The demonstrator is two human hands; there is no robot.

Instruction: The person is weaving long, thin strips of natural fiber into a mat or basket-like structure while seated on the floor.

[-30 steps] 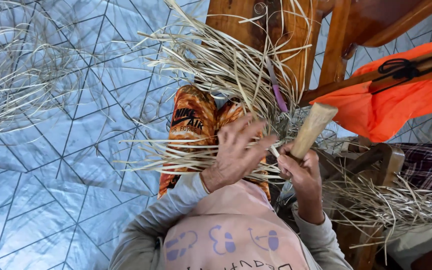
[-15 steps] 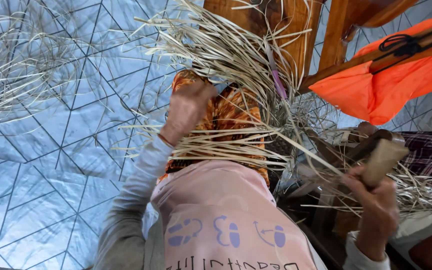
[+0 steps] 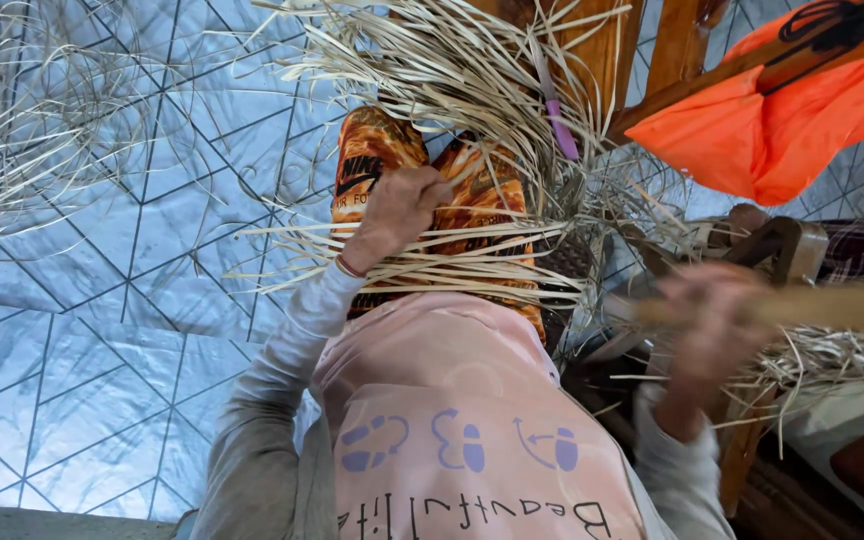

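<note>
Pale tan straw strips (image 3: 432, 262) cross orange-and-black patterned trousers (image 3: 472, 195). The shirt (image 3: 452, 400) is pink with purple footprints. An orange cloth (image 3: 782, 120) hangs over brown wood; the floor (image 3: 102, 330) is blue-grey with dark triangular lines.

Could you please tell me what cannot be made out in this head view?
- Right hand: smeared by motion blur, so its grip on the wooden stick is unclear.
- The stick's far end: cut off by the right edge of the picture.
- Left hand: its fingertips are hidden among the straw strips.
- Lap under the strips: mostly covered by them and by the orange patterned cloth.
- Orange fabric: cut off at the top and right edges.
</note>
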